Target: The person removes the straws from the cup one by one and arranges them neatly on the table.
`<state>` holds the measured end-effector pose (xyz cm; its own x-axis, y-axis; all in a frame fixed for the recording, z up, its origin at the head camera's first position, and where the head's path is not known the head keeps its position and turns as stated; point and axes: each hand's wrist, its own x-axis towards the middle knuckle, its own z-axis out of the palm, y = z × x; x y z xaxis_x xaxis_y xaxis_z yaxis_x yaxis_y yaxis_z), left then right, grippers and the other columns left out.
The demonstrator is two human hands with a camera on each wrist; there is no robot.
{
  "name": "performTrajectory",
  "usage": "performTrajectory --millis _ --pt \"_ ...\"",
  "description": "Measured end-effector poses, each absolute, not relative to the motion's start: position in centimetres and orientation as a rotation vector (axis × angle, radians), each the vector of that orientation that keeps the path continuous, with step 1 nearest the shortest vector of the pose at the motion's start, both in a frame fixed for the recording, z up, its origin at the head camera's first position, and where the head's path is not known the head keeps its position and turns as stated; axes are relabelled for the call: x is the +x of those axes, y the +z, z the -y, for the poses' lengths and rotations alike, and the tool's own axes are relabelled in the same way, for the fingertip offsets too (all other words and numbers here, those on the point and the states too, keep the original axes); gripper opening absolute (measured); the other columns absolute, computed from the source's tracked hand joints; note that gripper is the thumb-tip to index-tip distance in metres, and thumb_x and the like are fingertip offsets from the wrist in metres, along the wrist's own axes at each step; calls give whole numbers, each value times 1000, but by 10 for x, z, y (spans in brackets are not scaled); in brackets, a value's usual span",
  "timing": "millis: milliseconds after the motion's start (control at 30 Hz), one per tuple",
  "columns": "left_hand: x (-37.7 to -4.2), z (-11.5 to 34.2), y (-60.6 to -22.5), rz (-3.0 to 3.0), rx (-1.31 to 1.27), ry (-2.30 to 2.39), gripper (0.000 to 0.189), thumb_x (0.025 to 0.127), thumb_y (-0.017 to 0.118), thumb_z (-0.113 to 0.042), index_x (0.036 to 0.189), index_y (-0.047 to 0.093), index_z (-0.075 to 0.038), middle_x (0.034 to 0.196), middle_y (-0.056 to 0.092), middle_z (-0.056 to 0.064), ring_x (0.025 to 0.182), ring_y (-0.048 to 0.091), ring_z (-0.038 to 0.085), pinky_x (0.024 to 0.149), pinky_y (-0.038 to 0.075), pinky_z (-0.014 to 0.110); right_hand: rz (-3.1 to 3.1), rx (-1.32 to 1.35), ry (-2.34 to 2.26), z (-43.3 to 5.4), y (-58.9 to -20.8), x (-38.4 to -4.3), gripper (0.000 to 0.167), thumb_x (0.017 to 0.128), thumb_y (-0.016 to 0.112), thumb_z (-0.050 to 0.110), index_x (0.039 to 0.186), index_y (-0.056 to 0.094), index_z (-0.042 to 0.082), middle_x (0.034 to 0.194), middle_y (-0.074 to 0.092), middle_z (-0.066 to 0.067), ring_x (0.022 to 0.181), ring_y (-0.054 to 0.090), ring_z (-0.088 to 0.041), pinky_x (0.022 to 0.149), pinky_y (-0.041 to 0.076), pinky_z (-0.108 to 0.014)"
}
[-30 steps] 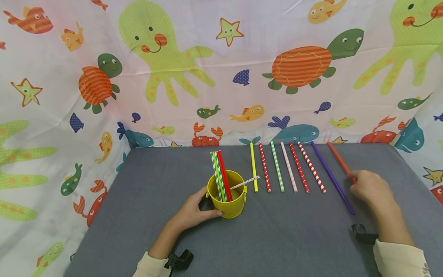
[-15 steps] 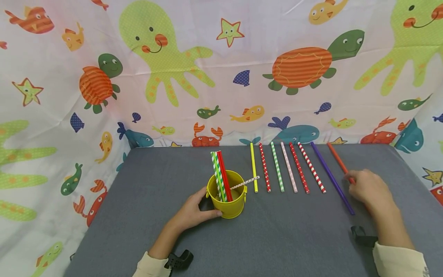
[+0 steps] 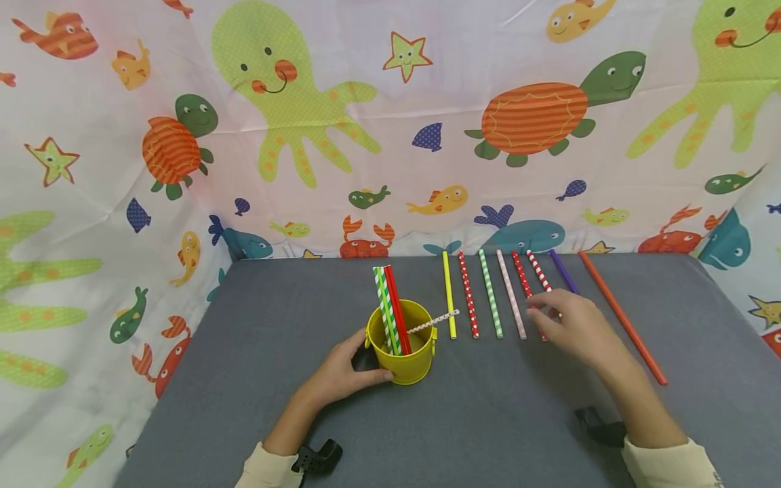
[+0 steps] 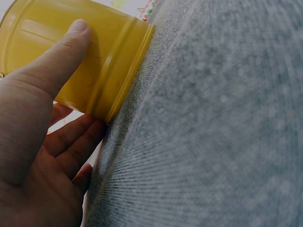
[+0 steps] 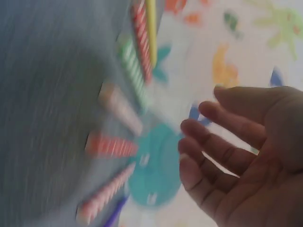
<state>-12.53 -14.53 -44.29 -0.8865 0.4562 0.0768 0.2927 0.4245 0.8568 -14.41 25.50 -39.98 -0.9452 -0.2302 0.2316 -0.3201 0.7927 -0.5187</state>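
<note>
My left hand holds a small yellow bucket at its left side; the thumb lies across the front in the left wrist view. Green-striped, green and red paper straws stand in the bucket, with a pale dotted straw leaning out to the right. Above the table, my right hand hovers over the row's right part, its fingers loosely bent around nothing. It partly hides a red-and-white striped straw and a purple straw. To its right lies a long orange straw.
Left of the right hand lie a yellow straw, a red dotted straw, a green striped straw, a pink straw and another red dotted straw. Behind the grey table hangs a sea-animal curtain.
My right hand has let go of the orange straw, which lies flat on the table, and has moved left over the row. The left hand and bucket stay in place.
</note>
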Motion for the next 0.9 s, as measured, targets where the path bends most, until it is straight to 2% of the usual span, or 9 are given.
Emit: performTrajectory --millis 100,267,400,633,800,900 --pt "-125 145 -443 -2504 653 1468 86 79 88 -17 150 42 -5 149 49 10 139 42 27 114 31 51 2752 572 964 -227 -398 -140 23 89 77 10 111 75 6 95 69 -1 79 59 -18 63 51 -35" --pt "-125 145 -444 -2515 661 1471 85 79 88 -16 150 43 -5 148 49 10 138 42 27 114 31 51 2664 732 1220 -186 -398 -138 30 88 78 9 118 73 11 92 65 9 80 58 -11 67 54 -30" --pt "-125 144 -443 -2509 676 1474 85 79 88 -16 150 43 -5 148 49 9 138 42 26 114 31 51 2623 742 1427 -164 -397 -138 33 89 77 8 121 72 13 96 67 8 85 61 -14 73 57 -31" --pt "-128 145 -449 -2507 669 1460 86 80 88 -19 151 42 -6 149 48 9 139 41 25 115 30 51 2515 767 1605 -143 -397 -139 21 91 76 8 112 75 10 101 70 4 79 63 -18 68 57 -32" --pt "-138 151 -476 -2529 687 1451 89 78 89 -25 153 41 -13 150 47 3 139 41 23 115 30 50 2494 796 1504 -130 -391 -140 17 89 77 5 106 76 7 92 68 8 76 60 -18 67 54 -28" --pt "-141 154 -483 -2520 699 1460 90 78 88 -33 153 40 -20 150 47 -2 139 40 19 115 30 49 2477 839 1418 -123 -386 -142 18 86 78 1 103 76 5 91 68 8 78 59 -14 69 55 -30"
